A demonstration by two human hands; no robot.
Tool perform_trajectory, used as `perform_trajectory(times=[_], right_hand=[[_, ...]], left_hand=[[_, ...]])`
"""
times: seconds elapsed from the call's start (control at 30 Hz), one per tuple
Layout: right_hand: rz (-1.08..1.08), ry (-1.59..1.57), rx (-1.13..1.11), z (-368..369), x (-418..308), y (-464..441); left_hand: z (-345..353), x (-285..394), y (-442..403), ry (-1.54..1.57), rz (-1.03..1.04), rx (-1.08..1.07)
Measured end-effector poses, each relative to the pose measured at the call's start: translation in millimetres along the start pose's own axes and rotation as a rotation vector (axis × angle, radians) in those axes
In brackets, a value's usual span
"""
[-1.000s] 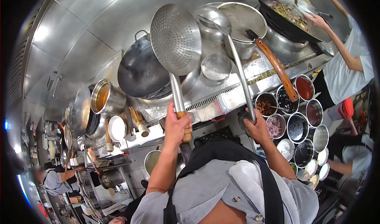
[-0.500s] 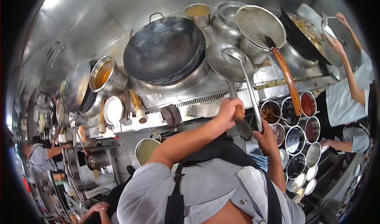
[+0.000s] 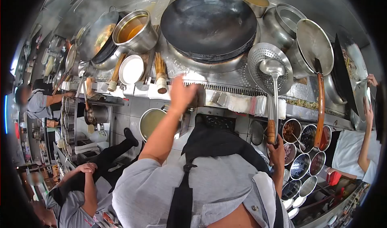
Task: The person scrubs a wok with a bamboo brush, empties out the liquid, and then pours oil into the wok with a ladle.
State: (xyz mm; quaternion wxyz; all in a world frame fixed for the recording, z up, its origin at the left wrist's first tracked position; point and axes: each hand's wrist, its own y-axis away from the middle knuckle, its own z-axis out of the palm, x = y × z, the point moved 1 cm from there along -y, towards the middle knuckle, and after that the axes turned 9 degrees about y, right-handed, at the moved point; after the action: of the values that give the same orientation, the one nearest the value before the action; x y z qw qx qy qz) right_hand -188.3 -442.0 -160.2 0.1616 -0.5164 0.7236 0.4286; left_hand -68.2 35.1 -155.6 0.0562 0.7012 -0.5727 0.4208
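Observation:
My left hand (image 3: 183,94), slightly blurred, is over the stove's front edge with thumb and fingers apart, close beside a dark cloth (image 3: 199,95). Nothing shows in its grip. My right hand (image 3: 277,150) is closed round the lower end of the metal ladle (image 3: 275,91). The ladle's bowl lies over the perforated strainer (image 3: 258,59), whose wooden handle end runs alongside the ladle handle near my right hand; whether my fingers also hold it cannot be made out. A large black wok (image 3: 208,24) sits on the burner in front of me.
Left are a pot of orange liquid (image 3: 137,32), a white bowl (image 3: 131,69) and bamboo brushes (image 3: 160,72). A wood-handled sieve (image 3: 315,46) rests on a pot at right, above seasoning containers (image 3: 300,166). A person's hands (image 3: 370,103) are at the far-right wok; others are at left.
My left hand has let go of the strainer and moved left to the dark cloth. The strainer and ladle are now together at my right hand. The view has swung right and down.

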Motion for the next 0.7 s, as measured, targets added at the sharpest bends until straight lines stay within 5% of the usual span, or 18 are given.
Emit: perform_trajectory(times=[0.1, 0.3, 0.4, 0.6, 0.7], right_hand=[[0.018, 0.12, 0.006, -3, -5, -5], [0.024, 0.203, -0.075, -5, 4, -17], [-0.027, 0.354, -0.01, -7, -4, -12], [-0.005, 0.4, 0.017, -10, -20, 6], [-0.04, 0.416, 0.051, -6, -6, 9]], left_hand=[[-47, -49, -19, -0.448, -0.271, -0.096], [-67, -114, -12, -0.345, -0.422, -0.247], [-65, -95, -16, -0.45, -0.202, -0.135], [-48, 58, -85, 0.033, 0.539, 0.03], [1, 74, -101, 0.198, 0.418, -0.149]])
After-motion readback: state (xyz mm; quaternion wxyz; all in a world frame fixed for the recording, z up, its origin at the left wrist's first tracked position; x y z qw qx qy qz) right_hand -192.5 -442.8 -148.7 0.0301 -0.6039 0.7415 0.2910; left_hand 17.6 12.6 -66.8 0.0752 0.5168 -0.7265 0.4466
